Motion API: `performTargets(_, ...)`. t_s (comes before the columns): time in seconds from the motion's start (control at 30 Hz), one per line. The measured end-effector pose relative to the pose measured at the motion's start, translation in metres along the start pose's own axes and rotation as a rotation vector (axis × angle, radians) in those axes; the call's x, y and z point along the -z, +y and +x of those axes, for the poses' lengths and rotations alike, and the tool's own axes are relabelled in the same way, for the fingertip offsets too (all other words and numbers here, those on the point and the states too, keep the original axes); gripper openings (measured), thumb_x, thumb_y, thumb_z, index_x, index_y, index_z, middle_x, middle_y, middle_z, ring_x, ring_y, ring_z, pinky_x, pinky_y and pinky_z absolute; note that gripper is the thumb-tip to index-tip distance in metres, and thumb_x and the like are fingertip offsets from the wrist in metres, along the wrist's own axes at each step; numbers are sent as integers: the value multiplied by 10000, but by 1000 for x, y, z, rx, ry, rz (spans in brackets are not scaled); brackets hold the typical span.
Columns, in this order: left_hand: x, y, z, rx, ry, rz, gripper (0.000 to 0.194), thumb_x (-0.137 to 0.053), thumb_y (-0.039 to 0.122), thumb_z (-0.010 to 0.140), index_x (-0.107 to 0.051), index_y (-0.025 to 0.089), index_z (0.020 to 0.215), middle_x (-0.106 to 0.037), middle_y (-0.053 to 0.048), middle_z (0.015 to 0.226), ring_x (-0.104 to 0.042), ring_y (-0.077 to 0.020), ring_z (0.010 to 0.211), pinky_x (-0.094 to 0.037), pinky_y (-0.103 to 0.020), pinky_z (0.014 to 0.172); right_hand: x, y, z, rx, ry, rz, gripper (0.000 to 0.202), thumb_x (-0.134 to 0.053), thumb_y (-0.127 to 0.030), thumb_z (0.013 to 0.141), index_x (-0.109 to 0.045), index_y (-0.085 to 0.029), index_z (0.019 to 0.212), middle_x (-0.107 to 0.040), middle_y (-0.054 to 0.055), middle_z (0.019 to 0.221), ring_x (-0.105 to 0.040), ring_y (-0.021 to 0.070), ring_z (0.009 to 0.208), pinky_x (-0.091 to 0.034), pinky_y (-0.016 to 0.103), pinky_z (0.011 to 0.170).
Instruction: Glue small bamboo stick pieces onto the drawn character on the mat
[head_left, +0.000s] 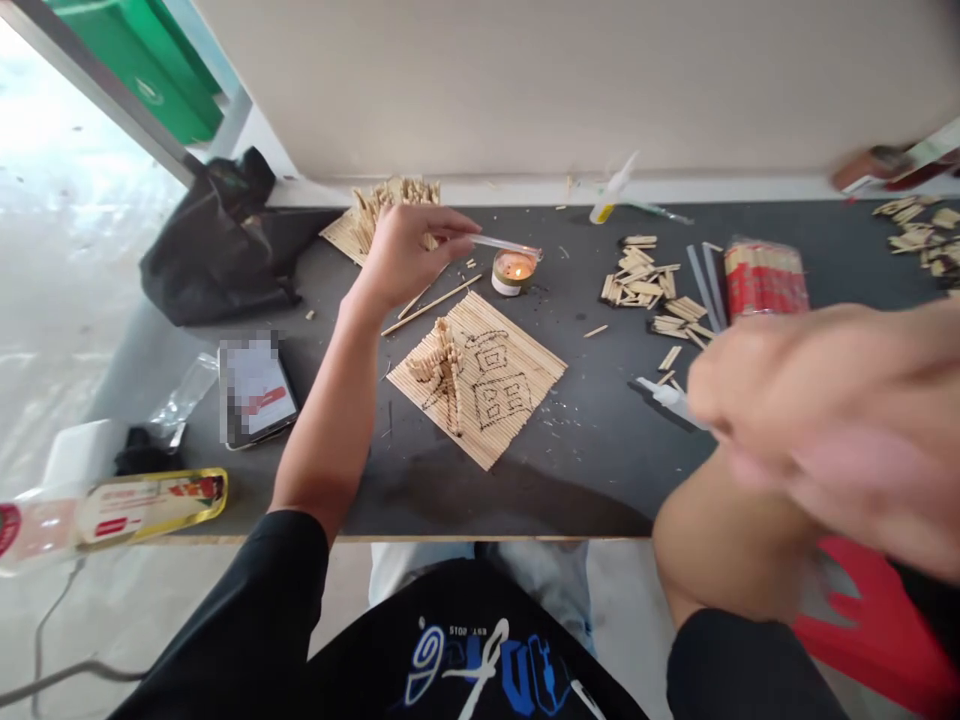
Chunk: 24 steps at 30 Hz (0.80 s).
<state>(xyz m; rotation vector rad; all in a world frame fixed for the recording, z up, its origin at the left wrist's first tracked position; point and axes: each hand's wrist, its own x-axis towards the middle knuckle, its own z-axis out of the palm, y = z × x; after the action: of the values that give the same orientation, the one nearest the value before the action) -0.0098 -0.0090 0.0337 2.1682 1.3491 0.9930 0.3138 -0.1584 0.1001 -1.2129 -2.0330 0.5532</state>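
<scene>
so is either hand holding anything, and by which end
The left hand holds a clear stick by the end away from the candle. The right hand is too blurred to tell.

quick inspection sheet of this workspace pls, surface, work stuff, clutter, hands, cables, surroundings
surface: dark table, clear scraps beside the stick mat
work things: stick mat with dark outlined marks and a raised stick structure; lit candle; short stick pieces
clutter: phone, black bag, bottle on its side
hands: left holds a clear stick near the flame; right blurred, grip unclear
cables: dark cable, lower left
surroundings: green bin, pale wall
</scene>
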Motion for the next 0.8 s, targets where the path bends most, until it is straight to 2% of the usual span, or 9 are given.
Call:
performTargets(0.03,0,-2,0,3,-7,1,250,-663,393,921,-740,245,1107,-743,40,1092,-663,-113,914,-567,-314,920,-3,9,9,87,165,135,474,-546,-550,951,-639,-161,695,-605,-36,695,-609,17,641,-450,316,629)
performTargets(0.1,-1,-8,2,-1,-1,-3,267,-669,374,912,-756,213,1106,-746,2,1102,-680,-151,943,-568,-321,909,-13,44,24,105,242,234,184,-616,-317,980,-765,-209,967,-651,-15,718,-608,85,611,-449,302,563)
performTargets(0.17,-4,-14,4,-7,21,-4,242,-687,322,895,-773,201,1087,-751,-21,1079,-689,-179,948,-561,-323,914,-26,93,36,-14,118,0,174,-629,-249,955,-779,-237,1042,-736,28,949,-685,174,810,-521,348,672)
performTargets(0.23,-7,-19,5,-13,26,7,210,-696,274,888,-781,215,1071,-753,-21,1060,-689,-183,942,-551,-319,929,-40,140,43,-106,-92,-178,177,-673,-239,910,-780,-244,1051,-727,42,1101,-679,208,863,-536,370,736)
performTargets(0.33,-10,-23,5,-6,14,45,176,-701,238,884,-787,230,1037,-755,-17,1031,-682,-177,905,-538,-319,940,-61,186,52,-85,-302,-252,126,-710,-205,870,-770,-212,980,-699,70,1058,-655,240,955,-521,386,856)
performTargets(0.47,-11,-22,5,28,-3,69,177,-703,244,884,-785,230,1040,-756,-21,1013,-673,-180,886,-527,-322,929,-76,197,60,-84,-385,-382,76,-683,-161,873,-719,-187,812,-687,73,911,-629,264,931,-476,398,849)
performTargets(0.57,-10,-22,6,56,-16,69,197,-696,256,888,-783,222,1061,-757,-17,1022,-672,-179,898,-519,-319,920,-73,190,59,-154,-367,-334,69,-635,-164,914,-665,-192,858,-690,56,889,-629,233,860,-468,365,759)
performTargets(0.7,-9,-19,4,44,15,59,183,-716,285,892,-792,222,1046,-761,15,986,-669,-147,859,-523,-302,885,-50,184,49,-274,-280,-158,105,-689,-209,904,-715,-232,1003,-738,19,987,-668,196,873,-497,331,775)
performTargets(0.8,-8,-16,2,9,48,54,164,-717,277,902,-791,219,1036,-764,32,958,-662,-127,822,-533,-293,882,-23,189,36,-339,-223,-165,184,-698,-250,906,-742,-253,1086,-744,12,1086,-684,198,960,-514,325,846)
